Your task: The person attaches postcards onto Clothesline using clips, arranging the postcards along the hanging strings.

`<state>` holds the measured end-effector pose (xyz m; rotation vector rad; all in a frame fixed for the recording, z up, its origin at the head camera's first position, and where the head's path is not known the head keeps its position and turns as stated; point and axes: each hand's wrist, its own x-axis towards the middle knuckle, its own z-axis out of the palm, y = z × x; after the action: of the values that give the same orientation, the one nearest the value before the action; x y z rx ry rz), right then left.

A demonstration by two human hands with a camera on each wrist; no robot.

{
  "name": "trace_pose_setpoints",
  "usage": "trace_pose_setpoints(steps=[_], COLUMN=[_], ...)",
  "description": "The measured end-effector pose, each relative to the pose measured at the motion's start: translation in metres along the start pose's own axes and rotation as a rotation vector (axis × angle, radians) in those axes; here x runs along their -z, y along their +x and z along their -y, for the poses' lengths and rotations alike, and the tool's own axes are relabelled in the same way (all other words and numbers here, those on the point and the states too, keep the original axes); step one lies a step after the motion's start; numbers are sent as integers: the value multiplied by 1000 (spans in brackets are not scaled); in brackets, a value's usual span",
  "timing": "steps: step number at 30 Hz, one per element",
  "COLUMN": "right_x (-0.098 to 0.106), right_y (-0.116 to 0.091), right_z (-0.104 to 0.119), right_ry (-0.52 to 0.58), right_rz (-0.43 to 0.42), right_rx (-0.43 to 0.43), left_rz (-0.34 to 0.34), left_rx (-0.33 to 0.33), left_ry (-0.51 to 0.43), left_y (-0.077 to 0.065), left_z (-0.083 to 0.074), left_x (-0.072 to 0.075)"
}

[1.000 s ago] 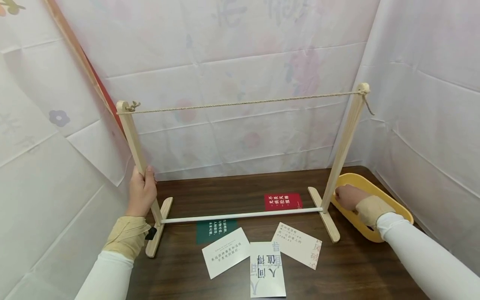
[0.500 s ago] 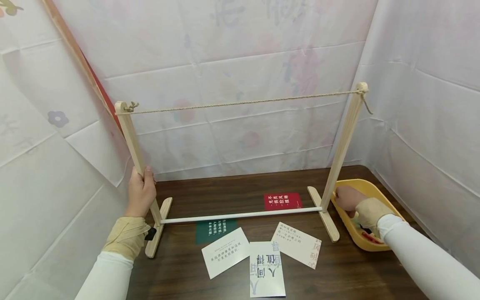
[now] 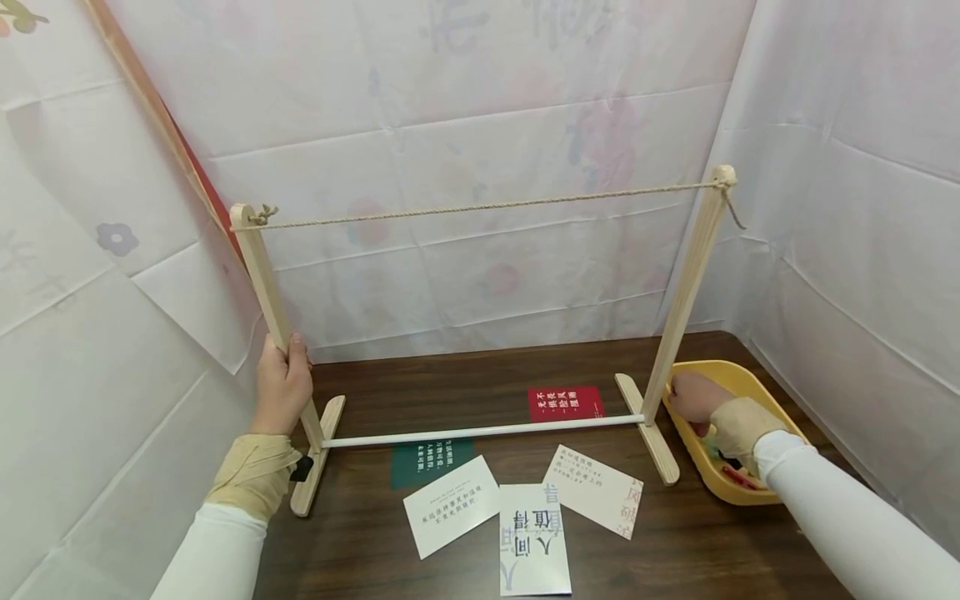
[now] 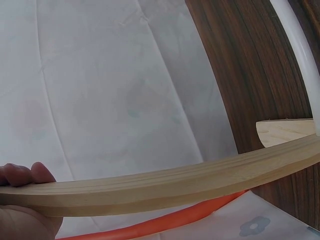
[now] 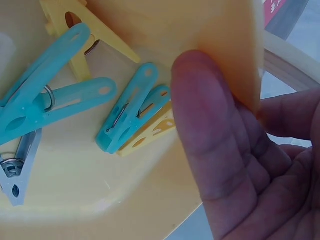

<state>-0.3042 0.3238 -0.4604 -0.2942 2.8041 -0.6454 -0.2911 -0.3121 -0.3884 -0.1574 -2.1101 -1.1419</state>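
My left hand (image 3: 283,379) grips the left post (image 3: 264,279) of a wooden frame, fingers and thumb wrapped round it. Twine (image 3: 465,207) is strung between the post tops, and a white rod (image 3: 487,431) joins the feet. At the right, my right hand (image 3: 701,396) pinches the side wall of a yellow plastic basket (image 3: 742,495). The right wrist view shows a finger (image 5: 202,115) against the inside of that wall, with others outside. In the basket lie turquoise clothespins (image 5: 131,110), yellow clothespins (image 5: 107,37) and a pale grey clothespin (image 5: 19,172).
On the dark wooden table (image 3: 420,387) lie a red card (image 3: 565,403) behind the rod, a green card (image 3: 420,468) partly under it, and white cards (image 3: 453,507) in front. The right post (image 3: 690,292) stands beside the basket. Patterned white sheets (image 3: 480,100) hang close behind and at both sides.
The basket has slid a little toward me, with my right hand staying at its left wall; its contents show more now. The left hand keeps its grip on the post.
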Motion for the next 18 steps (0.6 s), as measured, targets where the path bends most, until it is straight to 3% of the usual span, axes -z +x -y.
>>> trace_pose_setpoints(steps=[12, 18], right_x=[2, 5], right_y=[-2, -7], right_z=[-2, 0], right_ry=[6, 32], right_rz=[-3, -12], right_rx=[-8, -16], left_rz=[10, 33], left_rx=[-1, 57], left_ry=[-23, -39], left_y=[0, -2], left_z=[-4, -9], left_x=[1, 4])
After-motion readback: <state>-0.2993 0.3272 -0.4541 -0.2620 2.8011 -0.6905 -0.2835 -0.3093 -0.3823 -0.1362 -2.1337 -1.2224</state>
